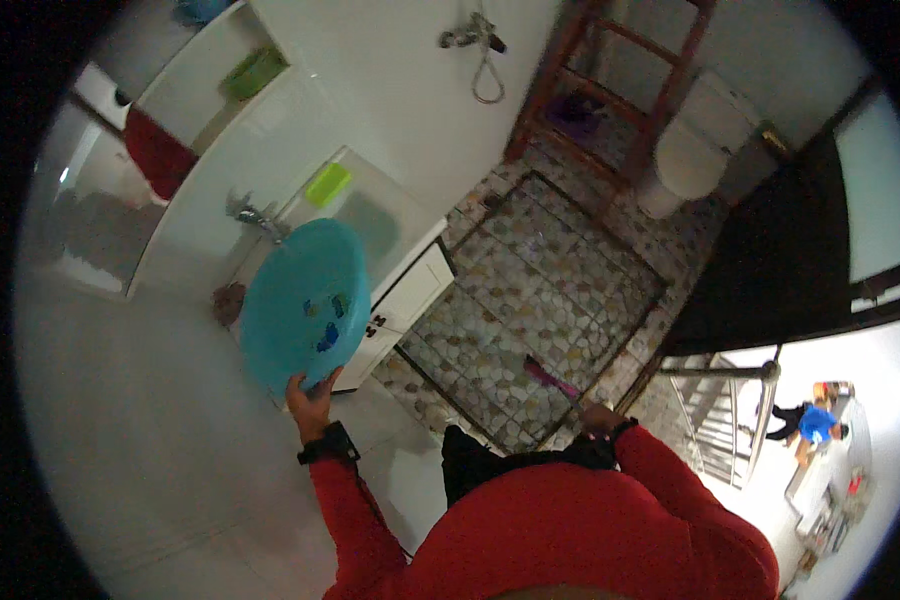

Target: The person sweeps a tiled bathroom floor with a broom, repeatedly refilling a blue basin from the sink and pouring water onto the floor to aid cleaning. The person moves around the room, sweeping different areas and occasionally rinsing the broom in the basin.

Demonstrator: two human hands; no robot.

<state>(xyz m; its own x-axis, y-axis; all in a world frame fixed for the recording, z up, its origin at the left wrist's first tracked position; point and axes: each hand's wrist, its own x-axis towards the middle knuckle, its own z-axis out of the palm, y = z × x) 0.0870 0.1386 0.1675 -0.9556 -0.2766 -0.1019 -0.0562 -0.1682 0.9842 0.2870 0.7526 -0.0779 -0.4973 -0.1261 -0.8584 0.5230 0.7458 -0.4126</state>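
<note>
My left hand (pixel 312 402) grips the near rim of a round teal plastic basin (pixel 305 270), fingers closed over its edge. The basin is tilted over the washbasin counter, its inside facing me, with dark blue and green patches on its bottom that may be a print. Low at my right side, my right hand (pixel 600 420) is closed around a slim tool with a pink-purple end (pixel 548 376). That tool points away over the tiled floor; its exact kind is too blurred to tell. Behind the basin is a chrome faucet (pixel 258 216).
A bright green box-shaped thing (pixel 328 184) lies on the washbasin counter (pixel 400 215), above a white cabinet (pixel 410 290). Farther off stand a reddish wooden rack (pixel 610 100) and a white toilet (pixel 692 160). At right, a metal railing (pixel 715 375) and another person in blue (pixel 818 424) appear.
</note>
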